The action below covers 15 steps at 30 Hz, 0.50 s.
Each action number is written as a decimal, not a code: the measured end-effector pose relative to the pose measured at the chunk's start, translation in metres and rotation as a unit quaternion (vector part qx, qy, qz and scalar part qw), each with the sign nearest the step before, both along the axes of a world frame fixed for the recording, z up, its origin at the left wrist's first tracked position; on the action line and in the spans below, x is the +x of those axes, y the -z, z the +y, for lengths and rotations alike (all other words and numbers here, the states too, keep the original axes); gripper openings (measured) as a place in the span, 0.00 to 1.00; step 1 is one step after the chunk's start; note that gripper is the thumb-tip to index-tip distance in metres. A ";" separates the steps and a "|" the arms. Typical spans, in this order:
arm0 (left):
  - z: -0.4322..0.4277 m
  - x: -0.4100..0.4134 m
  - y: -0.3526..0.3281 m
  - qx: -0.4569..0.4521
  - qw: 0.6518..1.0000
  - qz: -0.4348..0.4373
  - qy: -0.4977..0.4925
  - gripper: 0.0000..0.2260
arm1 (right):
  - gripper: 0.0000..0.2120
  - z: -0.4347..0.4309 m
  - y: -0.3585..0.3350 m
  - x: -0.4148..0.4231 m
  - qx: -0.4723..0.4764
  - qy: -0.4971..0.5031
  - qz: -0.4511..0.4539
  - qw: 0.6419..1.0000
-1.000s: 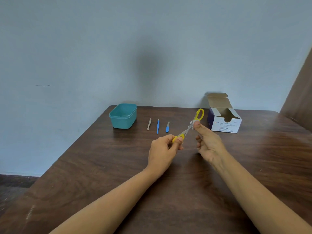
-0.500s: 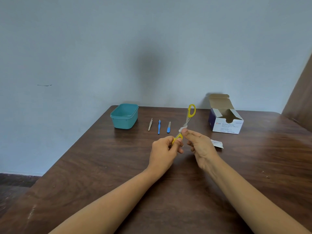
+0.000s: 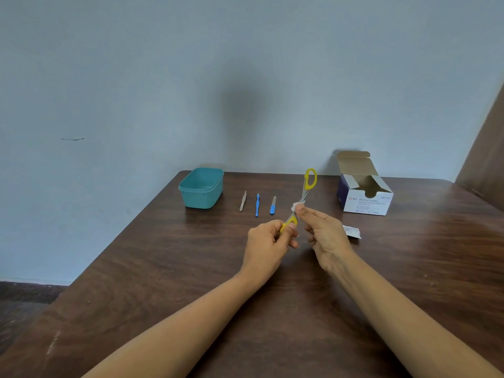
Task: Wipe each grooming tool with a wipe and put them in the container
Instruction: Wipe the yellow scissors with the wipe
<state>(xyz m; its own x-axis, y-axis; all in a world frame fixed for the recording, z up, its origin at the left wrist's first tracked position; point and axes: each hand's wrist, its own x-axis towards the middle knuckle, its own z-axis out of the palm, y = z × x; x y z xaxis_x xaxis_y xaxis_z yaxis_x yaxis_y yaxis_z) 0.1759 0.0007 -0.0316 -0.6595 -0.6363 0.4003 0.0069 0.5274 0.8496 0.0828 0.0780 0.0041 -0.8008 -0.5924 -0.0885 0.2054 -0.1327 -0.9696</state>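
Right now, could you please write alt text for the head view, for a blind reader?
The left hand holds yellow-handled scissors while the right hand pinches a white wipe on their blades. On the wooden table behind lie tweezers, two blue tools, a teal container and an open alcohol swab box.

A second ago your scissors (image 3: 303, 197) leaned to the right, with the upper yellow handle (image 3: 307, 180) close beside the alcohol swab box (image 3: 365, 203). Now they stand steeper, and that handle sits further left, apart from the box. Your right grip (image 3: 326, 233), pinching the white wipe (image 3: 296, 206) on the blade, has slid down from just under the upper handle. It is now closer to the lower handle held in your left grip (image 3: 268, 241). With the right grip lower and further left, the torn wrapper (image 3: 352, 231) on the desk (image 3: 163, 268) now shows just to its right. Most of this shift came in the first half second.
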 end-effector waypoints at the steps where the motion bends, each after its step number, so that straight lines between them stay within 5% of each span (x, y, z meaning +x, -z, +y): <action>1: 0.000 0.000 0.000 0.001 1.000 0.004 -0.003 0.11 | 0.08 0.000 0.001 0.000 0.013 -0.008 0.008 1.000; 15: -0.003 0.000 -0.002 -0.048 0.998 -0.024 -0.014 0.11 | 0.04 0.010 -0.008 -0.013 0.025 -0.016 0.113 0.993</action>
